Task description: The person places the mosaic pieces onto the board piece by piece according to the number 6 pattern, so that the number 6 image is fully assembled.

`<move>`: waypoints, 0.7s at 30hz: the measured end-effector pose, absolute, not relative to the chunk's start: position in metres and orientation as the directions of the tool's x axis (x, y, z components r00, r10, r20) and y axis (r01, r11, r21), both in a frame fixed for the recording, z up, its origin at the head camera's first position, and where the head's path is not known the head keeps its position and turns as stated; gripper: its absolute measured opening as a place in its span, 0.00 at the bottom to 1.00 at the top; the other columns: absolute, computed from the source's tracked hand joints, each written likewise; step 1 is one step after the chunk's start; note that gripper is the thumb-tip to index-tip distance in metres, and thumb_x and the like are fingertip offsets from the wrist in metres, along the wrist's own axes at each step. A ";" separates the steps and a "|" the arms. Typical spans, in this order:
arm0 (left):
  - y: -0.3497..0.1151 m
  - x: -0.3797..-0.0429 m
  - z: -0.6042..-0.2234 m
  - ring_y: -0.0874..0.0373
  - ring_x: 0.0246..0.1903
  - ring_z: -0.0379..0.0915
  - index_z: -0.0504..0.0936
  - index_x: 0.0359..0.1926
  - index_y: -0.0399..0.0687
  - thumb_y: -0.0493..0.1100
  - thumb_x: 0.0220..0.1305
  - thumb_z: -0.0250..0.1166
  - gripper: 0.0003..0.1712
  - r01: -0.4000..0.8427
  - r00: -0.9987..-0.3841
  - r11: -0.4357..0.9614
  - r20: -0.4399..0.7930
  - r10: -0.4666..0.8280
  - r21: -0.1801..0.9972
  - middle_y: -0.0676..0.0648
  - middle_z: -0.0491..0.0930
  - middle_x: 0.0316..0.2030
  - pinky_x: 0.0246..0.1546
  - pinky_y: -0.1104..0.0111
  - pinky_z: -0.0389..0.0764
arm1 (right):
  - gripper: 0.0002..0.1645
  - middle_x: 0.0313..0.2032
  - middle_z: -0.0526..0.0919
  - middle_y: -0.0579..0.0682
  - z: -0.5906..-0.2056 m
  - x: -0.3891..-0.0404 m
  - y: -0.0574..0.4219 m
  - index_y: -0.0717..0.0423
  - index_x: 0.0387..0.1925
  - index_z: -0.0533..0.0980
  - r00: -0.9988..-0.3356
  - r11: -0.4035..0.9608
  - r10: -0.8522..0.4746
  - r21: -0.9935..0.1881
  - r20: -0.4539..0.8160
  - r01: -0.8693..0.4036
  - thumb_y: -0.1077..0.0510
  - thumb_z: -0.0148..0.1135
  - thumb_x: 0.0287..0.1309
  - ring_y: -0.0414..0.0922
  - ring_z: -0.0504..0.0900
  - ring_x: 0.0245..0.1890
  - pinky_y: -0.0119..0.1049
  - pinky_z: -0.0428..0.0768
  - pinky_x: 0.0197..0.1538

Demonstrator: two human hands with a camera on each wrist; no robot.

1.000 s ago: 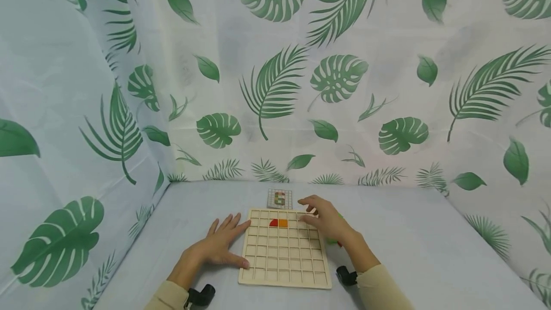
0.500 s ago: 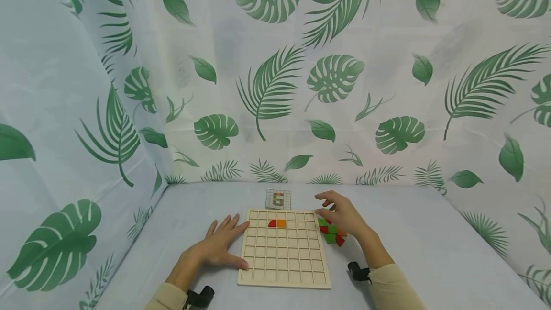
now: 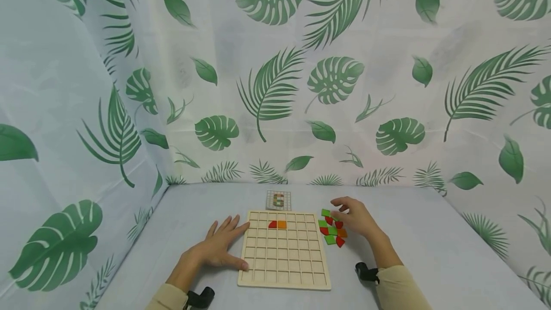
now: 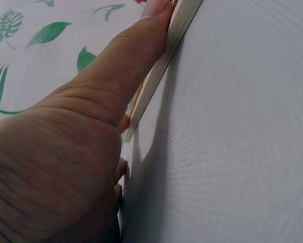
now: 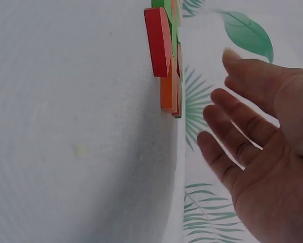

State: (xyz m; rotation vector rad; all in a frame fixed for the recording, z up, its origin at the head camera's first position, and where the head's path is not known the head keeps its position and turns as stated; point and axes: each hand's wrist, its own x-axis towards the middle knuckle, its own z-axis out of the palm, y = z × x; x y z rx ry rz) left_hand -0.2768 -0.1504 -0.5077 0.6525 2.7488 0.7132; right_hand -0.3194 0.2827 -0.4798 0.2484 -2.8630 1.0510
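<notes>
A wooden grid board [image 3: 284, 255] lies on the table with a red quarter-round piece [image 3: 273, 224] and an orange square piece [image 3: 281, 224] side by side in its upper cells. My left hand [image 3: 219, 248] is spread at the board's left side, thumb and index fingertip at its edge; the left wrist view shows the thumb [image 4: 126, 61] against the rim. My right hand [image 3: 355, 216] hovers over the far right of a loose cluster of green, red and orange pieces [image 3: 332, 230], partly covering it. In the right wrist view the fingers are loosely bent and hold nothing.
A small pattern card [image 3: 278, 200] with a coloured figure on a grid lies just beyond the board. A white cloth with green leaves [image 3: 275, 90] hangs behind and to the left of the table [image 3: 413, 233]. Each wrist wears a black camera [image 3: 367, 272].
My right hand has moved right, from over the board's upper right corner to above the loose pieces, uncovering most of them. The left hand stays at the board's edge.
</notes>
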 end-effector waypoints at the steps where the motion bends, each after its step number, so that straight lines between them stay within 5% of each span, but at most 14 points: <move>1: -0.150 -0.277 -0.508 0.38 0.83 0.32 0.58 0.82 0.62 0.78 0.43 0.76 0.69 0.361 -0.875 0.783 -0.105 0.472 0.507 0.39 0.43 0.84 0.78 0.33 0.30 | 0.23 0.57 0.84 0.60 -0.481 -0.320 0.284 0.61 0.61 0.80 -0.985 0.756 -0.121 -0.632 0.126 -0.174 0.56 0.68 0.68 0.55 0.80 0.53 0.48 0.86 0.50; 10: -0.150 -0.275 -0.506 0.37 0.83 0.33 0.58 0.82 0.61 0.78 0.43 0.76 0.69 0.357 -0.877 0.787 -0.109 0.467 0.503 0.39 0.44 0.83 0.78 0.33 0.30 | 0.16 0.44 0.85 0.56 -0.490 -0.325 0.285 0.65 0.50 0.84 -0.995 0.831 -0.086 -0.547 0.053 -0.101 0.60 0.71 0.63 0.46 0.80 0.36 0.44 0.85 0.41; 21: -0.150 -0.275 -0.505 0.37 0.83 0.33 0.58 0.82 0.60 0.77 0.45 0.76 0.68 0.363 -0.871 0.776 -0.107 0.479 0.515 0.38 0.44 0.83 0.78 0.33 0.30 | 0.11 0.42 0.85 0.55 -0.480 -0.327 0.275 0.61 0.47 0.83 -0.999 0.866 -0.047 -0.498 0.007 -0.044 0.61 0.69 0.65 0.47 0.79 0.35 0.44 0.84 0.41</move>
